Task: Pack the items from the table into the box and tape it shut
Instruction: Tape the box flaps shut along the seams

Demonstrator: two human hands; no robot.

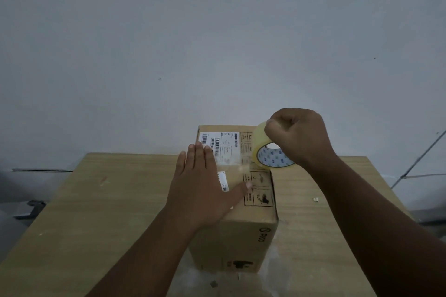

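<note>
Taping closed brown cardboard box [241,231]: flat left hand [205,183] pins strip; right hand [298,137] grasps clear tape roll [268,149], centre frame.

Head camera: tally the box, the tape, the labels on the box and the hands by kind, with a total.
Cardboard box: 1
Roll of clear tape: 1
Hands: 2, left hand flat on the box top, right hand gripping the roll
White labels on the box top: 2, barcode label and small strip
Total: 6
</note>
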